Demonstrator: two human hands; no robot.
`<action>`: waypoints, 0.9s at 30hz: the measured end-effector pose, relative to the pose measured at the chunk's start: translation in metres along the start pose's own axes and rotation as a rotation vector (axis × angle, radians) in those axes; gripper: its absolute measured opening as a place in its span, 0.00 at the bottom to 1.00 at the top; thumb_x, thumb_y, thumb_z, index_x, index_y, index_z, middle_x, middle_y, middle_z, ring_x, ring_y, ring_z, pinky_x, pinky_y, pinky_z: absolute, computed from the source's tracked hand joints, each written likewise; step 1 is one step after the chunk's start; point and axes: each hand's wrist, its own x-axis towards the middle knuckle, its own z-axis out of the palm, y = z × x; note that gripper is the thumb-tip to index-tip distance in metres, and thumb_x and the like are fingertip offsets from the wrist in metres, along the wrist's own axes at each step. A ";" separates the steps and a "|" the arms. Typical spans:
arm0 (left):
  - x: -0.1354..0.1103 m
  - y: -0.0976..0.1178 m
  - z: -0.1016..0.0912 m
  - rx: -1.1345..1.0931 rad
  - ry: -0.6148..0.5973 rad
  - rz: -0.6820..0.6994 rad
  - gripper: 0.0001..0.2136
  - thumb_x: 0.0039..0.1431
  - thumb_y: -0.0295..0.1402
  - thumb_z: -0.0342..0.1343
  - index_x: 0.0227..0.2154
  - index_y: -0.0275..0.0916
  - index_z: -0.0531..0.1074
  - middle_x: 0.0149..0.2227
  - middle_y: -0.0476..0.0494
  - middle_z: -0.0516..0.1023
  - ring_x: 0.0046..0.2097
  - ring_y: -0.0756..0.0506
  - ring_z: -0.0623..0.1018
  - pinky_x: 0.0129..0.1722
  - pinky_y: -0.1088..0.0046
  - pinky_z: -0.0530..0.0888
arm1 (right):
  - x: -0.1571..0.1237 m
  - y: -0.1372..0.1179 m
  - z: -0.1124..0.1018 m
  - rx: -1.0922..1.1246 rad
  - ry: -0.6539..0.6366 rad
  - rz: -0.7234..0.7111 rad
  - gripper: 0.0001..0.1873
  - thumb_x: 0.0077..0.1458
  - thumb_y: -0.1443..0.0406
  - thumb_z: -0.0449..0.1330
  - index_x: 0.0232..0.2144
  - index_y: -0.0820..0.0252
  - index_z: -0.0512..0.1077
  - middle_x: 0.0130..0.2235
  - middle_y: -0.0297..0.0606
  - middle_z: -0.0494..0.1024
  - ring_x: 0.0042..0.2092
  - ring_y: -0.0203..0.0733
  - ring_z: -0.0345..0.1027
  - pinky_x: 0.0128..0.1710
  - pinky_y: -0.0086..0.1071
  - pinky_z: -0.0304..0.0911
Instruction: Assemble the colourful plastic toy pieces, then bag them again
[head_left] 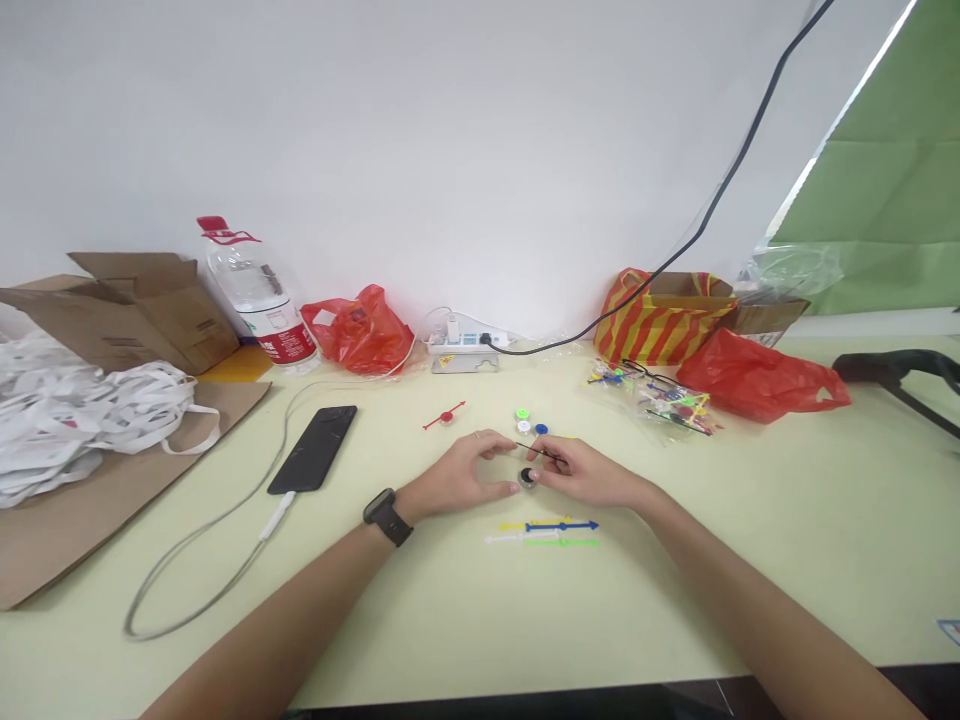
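A thin black arrow [532,450] is pinched in my right hand [585,472], whose thumb rests against a small round base [526,480] with a black top and clear rim. My left hand [469,475] curves in from the other side. Its index fingertip is by the arrow's end and its thumb tip is beside the base, with a gap between them. Just in front of the hands lie a blue arrow [562,526], a green arrow [562,543], a white arrow [517,538] and a partly covered yellow arrow [514,525].
Behind the hands sit green [523,413], white [523,427] and blue [541,429] discs. A red spinner [446,417] lies left of them. A phone [313,450] on a cable, a bottle [262,300], a power strip [469,338] and bagged arrows [675,405] are around.
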 end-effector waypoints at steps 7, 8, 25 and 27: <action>0.000 0.005 0.019 0.169 -0.024 0.088 0.12 0.60 0.38 0.65 0.47 0.47 0.81 0.53 0.39 0.78 0.58 0.38 0.73 0.60 0.58 0.68 | 0.007 -0.001 0.006 -0.012 0.248 -0.133 0.17 0.71 0.58 0.49 0.48 0.56 0.76 0.43 0.43 0.75 0.46 0.47 0.70 0.51 0.40 0.64; 0.000 0.006 0.020 0.154 -0.018 0.086 0.10 0.61 0.37 0.65 0.45 0.47 0.81 0.52 0.39 0.79 0.57 0.38 0.74 0.59 0.58 0.69 | 0.008 0.000 0.007 -0.003 0.278 -0.127 0.18 0.71 0.58 0.50 0.50 0.56 0.76 0.42 0.42 0.74 0.44 0.46 0.70 0.49 0.40 0.65; 0.008 -0.002 0.015 -0.412 0.193 -0.197 0.16 0.52 0.37 0.72 0.42 0.38 0.78 0.40 0.40 0.82 0.41 0.44 0.81 0.46 0.66 0.78 | 0.011 -0.006 0.021 0.295 0.369 -0.211 0.13 0.62 0.54 0.64 0.37 0.56 0.76 0.48 0.44 0.72 0.51 0.47 0.72 0.51 0.41 0.71; 0.007 0.001 0.015 -0.393 0.170 -0.172 0.15 0.53 0.37 0.71 0.43 0.38 0.79 0.41 0.40 0.82 0.42 0.43 0.81 0.48 0.65 0.78 | 0.009 -0.008 0.021 0.180 0.366 -0.226 0.12 0.65 0.55 0.60 0.38 0.56 0.76 0.44 0.44 0.73 0.46 0.46 0.72 0.45 0.39 0.71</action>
